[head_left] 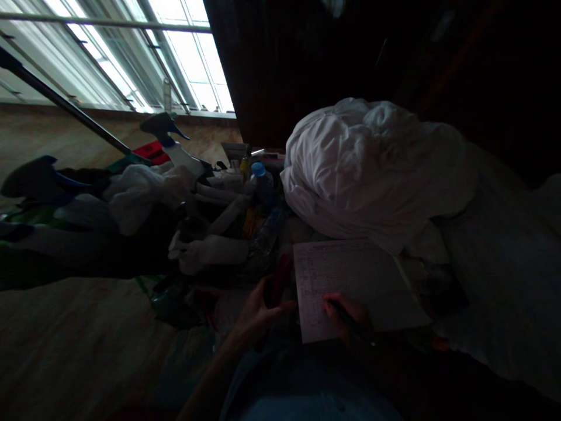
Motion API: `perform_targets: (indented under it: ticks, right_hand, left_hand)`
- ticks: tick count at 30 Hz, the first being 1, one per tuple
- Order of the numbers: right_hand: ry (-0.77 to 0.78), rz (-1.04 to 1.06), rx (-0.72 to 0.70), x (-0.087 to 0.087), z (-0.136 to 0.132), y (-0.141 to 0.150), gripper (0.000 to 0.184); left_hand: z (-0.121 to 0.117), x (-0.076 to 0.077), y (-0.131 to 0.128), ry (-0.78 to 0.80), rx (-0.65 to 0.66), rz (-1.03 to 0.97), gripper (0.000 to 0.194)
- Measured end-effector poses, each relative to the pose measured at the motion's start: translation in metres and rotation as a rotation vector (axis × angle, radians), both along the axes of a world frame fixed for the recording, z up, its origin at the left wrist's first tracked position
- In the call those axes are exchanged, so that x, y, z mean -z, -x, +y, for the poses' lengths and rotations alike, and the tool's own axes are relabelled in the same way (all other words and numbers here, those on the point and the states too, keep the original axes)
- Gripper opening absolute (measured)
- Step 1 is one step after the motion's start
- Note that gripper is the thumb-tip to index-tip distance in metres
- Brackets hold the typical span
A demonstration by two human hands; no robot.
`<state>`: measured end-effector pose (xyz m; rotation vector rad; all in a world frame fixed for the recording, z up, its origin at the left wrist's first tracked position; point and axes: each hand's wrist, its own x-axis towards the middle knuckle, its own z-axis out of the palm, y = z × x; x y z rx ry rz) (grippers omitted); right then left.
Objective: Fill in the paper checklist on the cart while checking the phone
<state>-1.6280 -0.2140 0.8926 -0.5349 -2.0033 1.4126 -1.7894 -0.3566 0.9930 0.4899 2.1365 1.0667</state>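
My right hand (350,313) grips a dark pen (353,324), its fingers near the lower left of a printed sheet of paper (363,280) with a table of lines on it. The sheet lies tilted, and its right part looks blank. To the left of the paper, my left hand (258,307) is closed around a long dark red object (280,278), perhaps a phone case; the dim light hides its details. My left thumb reaches toward the paper's left edge.
A big white cloth bundle (372,158) sits behind the paper. On the left are a white spray bottle (219,254), another sprayer with a blue-grey head (160,128), a blue-capped bottle (260,181) and a crumpled plastic bag (144,193). A dark pole (74,111) slants across the upper left.
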Motion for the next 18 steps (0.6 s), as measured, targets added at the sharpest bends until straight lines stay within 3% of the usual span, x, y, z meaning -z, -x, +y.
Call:
perform_targets:
  ticks: [6,9,14,18]
  right_hand:
    - [-0.342,0.158,-0.086,0.01,0.017,0.006,0.02]
    - [-0.422,0.145,-0.185,0.009,0.022,0.005,0.027]
    - [-0.453,0.173,-0.226,0.007,0.025,0.003,0.027]
    - [-0.367,0.181,-0.238,0.009,0.028,0.005,0.023]
  left_hand:
    - [0.0,0.002,0.003,-0.049,0.007,0.047,0.092]
    - [0.001,0.0,0.001,-0.046,0.002,0.054,0.092]
    - [0.004,-0.002,-0.003,-0.017,-0.003,0.083,0.09]
    - [0.008,-0.001,-0.003,-0.025,-0.018,0.068,0.091]
